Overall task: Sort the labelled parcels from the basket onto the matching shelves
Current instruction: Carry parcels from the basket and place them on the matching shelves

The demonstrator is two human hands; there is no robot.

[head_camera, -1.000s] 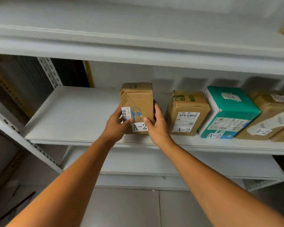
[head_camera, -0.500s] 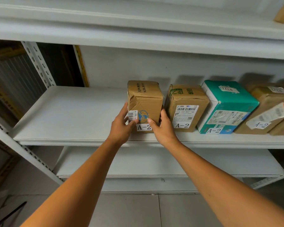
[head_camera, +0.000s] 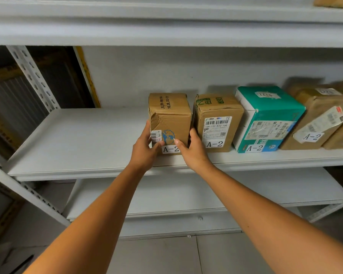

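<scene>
The A-2 label [head_camera: 169, 149] on a brown parcel [head_camera: 169, 117] is partly hidden by thumbs; the left hand [head_camera: 145, 150] and right hand [head_camera: 194, 153] clasp its sides on the shelf [head_camera: 83, 143].

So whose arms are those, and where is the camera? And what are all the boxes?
The camera sits on a person's head, so you see their own two arms reaching out. The left hand and right hand grip a brown cardboard box with a blue globe print by its sides, on a white metal shelf. Its sticker says A-2. To its right stand a brown cardboard box with green print, a teal and white box and a brown taped parcel, each also marked A-2.
</scene>
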